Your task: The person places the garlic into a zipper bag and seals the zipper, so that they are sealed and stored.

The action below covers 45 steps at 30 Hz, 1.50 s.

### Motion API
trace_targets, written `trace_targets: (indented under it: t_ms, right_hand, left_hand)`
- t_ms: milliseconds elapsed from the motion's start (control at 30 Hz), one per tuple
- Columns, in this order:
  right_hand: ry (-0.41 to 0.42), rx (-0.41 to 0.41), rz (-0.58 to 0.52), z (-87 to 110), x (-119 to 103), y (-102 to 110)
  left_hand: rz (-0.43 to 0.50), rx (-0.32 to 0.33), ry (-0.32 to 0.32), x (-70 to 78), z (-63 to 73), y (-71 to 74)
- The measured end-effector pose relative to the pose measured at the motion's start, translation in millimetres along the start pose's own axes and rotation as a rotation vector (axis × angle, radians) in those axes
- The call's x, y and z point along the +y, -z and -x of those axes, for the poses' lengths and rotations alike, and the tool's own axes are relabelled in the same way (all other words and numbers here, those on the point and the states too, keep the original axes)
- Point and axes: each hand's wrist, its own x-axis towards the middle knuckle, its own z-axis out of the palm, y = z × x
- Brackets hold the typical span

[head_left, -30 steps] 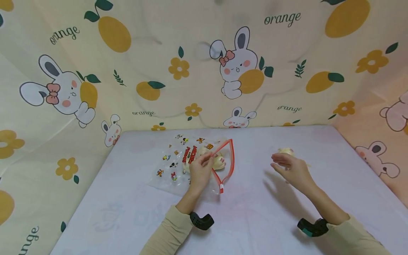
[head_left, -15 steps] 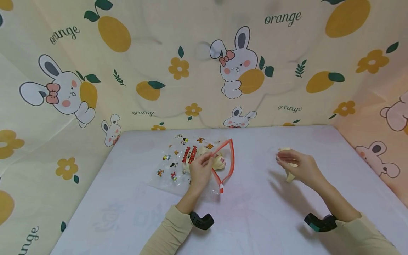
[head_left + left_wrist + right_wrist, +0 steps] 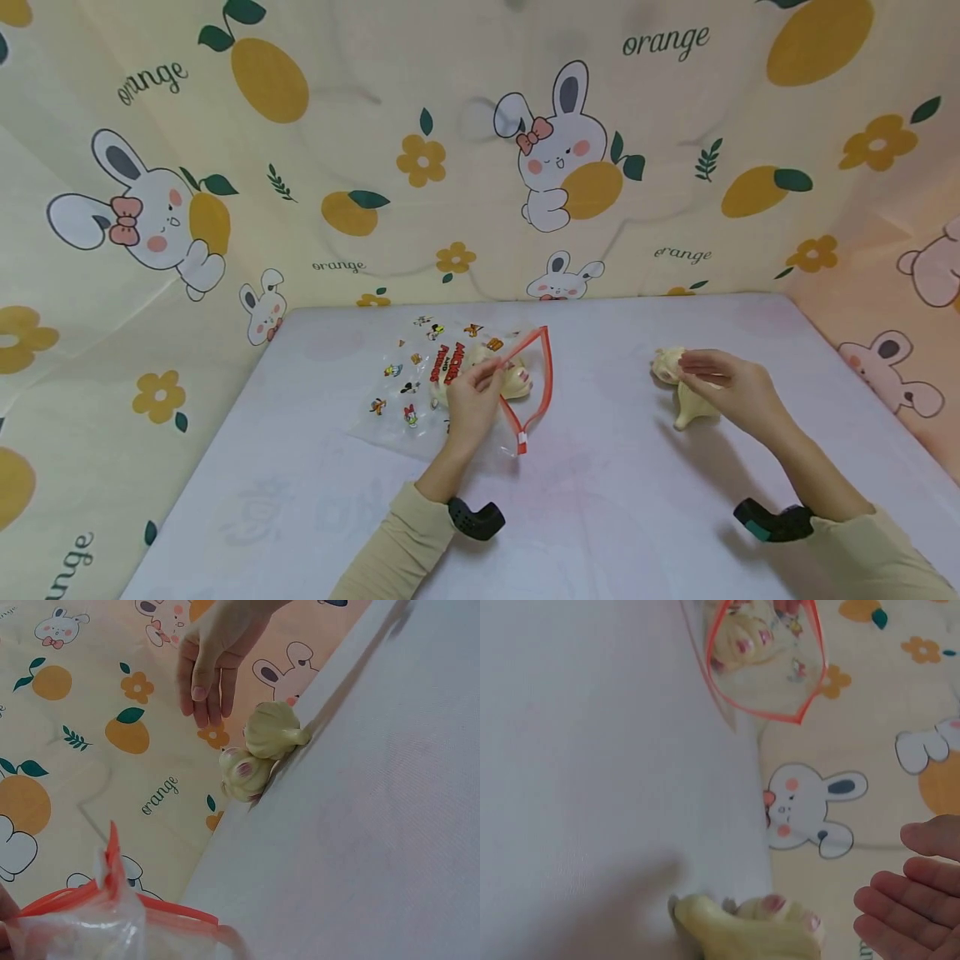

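Note:
My left hand (image 3: 474,408) pinches the red slider-zip edge of a clear plastic bag (image 3: 397,425) printed with cartoon figures. The bag lies on its side with its mouth held apart toward the right, and pale garlic bulbs (image 3: 517,382) show inside. On the right side of the table, two garlic bulbs lie close together: one with purplish patches (image 3: 665,365) and a paler one with a stem (image 3: 692,407). Just above and beside them is my right hand (image 3: 738,396), fingers straight and palm free. The right wrist view shows that open hand (image 3: 915,907) next to the bulbs (image 3: 757,934).
A white cloth covers the table (image 3: 585,500). Behind and beside it hangs a cream curtain (image 3: 480,175) with rabbits and oranges. Black camera mounts (image 3: 477,519) sit on both wrists.
My right hand has drawn to the right and toward me, uncovering the two garlic bulbs that it hid before. The left hand and the bag have stayed in place.

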Motion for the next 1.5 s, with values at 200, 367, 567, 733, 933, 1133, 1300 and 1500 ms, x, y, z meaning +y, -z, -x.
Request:
trace_targets:
  t_ms: [200,367,567,733,933,1133,1300,1500]
  right_hand:
    - [-0.018,0.01,0.005,3.7,9.2,6.9]
    - [-0.04,0.026,0.036,6.2,16.6,10.3]
    - [-0.014,0.102,0.028,8.5,27.7,11.4]
    - [-0.027,0.113,0.026,8.6,33.4,13.1]
    - [-0.09,0.032,0.06,10.8,36.6,16.0]
    - [-0.137,-0.014,0.054,14.0,44.9,13.5]
    - [-0.154,-0.014,0.06,15.3,50.3,12.2]
    - [-0.145,-0.03,0.069,16.9,56.9,10.6]
  left_hand:
    - [0.007,0.006,0.0,-1.8,-1.0,-1.5]
    - [0.002,-0.009,-0.014,13.9,4.3,0.7]
    - [-0.018,-0.016,0.004,20.5,6.6,1.5]
    - [-0.005,-0.001,0.009,0.2,-1.0,-1.4]
    - [0.008,-0.005,0.012,-0.1,-0.5,-0.7]
    - [0.001,-0.012,0.027,-0.3,-0.9,-0.1]
    - [-0.003,-0.009,0.012,-0.7,-1.1,-0.2]
    - [-0.012,-0.004,0.008,-0.8,-1.3,0.3]
